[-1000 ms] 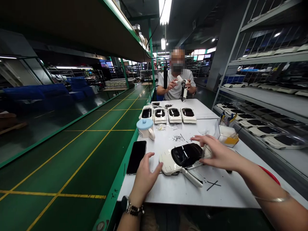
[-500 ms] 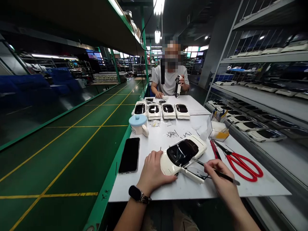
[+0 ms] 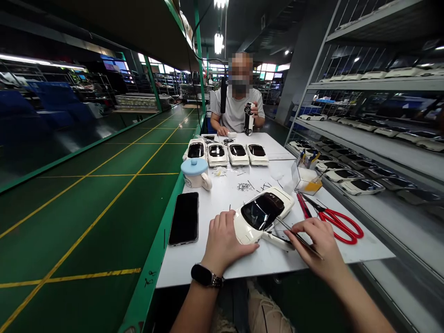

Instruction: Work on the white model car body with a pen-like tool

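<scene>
A white model car [image 3: 265, 210] with dark windows stands aslant on the table, its near door [image 3: 276, 240] swung open. My left hand [image 3: 225, 240] is closed around the car's front end, with the thumb along the near side and fingers over the far side. Pinched in my right hand [image 3: 314, 243] are metal tweezers [image 3: 299, 238], whose tips reach the door opening. Whether the tips hold anything is too small to tell. Part of the door's rear edge lies close to my right fingers.
Red-handled scissors [image 3: 342, 226] lie right, beside a clear box [image 3: 307, 180]. A phone [image 3: 184, 217] and lidded mug [image 3: 196, 175] stand left. Small parts [image 3: 244, 187] lie behind the car. Several white cars [image 3: 238, 154] form a row; a co-worker [image 3: 236, 108] handles another. Racks [image 3: 347, 88] hold more.
My view has turned slightly, so the scene sits further left. My right hand has turned the tweezers to a steeper slant, tips still at the door opening. My left hand keeps its hold.
</scene>
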{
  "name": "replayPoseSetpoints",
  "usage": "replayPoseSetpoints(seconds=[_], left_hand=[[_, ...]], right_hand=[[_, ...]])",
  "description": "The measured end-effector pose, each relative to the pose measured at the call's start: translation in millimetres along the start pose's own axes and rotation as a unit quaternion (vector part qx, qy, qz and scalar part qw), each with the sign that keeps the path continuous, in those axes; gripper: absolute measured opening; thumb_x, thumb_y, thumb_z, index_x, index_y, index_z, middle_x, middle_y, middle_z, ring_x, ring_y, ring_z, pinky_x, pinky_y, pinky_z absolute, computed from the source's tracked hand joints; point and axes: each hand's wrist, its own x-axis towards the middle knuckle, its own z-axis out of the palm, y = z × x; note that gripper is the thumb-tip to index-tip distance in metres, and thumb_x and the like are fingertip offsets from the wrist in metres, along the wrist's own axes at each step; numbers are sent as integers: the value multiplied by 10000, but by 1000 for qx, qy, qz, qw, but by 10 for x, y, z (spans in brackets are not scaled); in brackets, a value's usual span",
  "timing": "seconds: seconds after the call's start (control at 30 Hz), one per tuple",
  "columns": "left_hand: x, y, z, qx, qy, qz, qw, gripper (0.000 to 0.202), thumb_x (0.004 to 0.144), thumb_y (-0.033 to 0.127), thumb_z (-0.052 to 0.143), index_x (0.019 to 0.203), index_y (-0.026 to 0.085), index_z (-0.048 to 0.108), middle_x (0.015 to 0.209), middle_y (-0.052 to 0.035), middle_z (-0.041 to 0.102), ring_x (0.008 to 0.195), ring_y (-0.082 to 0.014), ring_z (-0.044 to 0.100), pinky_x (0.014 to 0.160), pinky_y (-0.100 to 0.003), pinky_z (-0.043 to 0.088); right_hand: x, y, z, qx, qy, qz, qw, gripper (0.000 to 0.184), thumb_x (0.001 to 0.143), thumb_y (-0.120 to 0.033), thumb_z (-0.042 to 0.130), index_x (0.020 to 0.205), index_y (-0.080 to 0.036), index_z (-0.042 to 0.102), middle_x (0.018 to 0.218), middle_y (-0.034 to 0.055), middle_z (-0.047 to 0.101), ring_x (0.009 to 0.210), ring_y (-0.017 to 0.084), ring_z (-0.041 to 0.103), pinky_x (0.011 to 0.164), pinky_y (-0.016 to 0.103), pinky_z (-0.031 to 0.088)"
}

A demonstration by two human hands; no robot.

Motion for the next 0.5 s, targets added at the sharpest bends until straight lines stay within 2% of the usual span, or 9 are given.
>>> replayPoseSetpoints(seconds=[0.2, 0.5], left_hand=[[-9, -8, 22, 5, 10, 7, 1000, 870, 541, 588, 762, 1214, 150, 430, 1103, -104, 535, 1042, -305, 497, 931, -455, 416], [-20, -23, 33, 17, 22, 18, 999, 866, 551, 611, 751, 1213, 157, 428, 1099, -103, 539, 1028, -303, 505, 921, -451, 420]], right_hand=[[73, -90, 30, -93, -4, -90, 992, 99, 858, -194, 573, 787, -194, 504, 711, -2, 604, 726, 165, 524, 734, 342, 316], [37, -165, 160, -142, 38, -103, 984, 179, 852, -161, 576, 739, -187, 439, 654, -9, 530, 703, 164, 484, 723, 342, 316]])
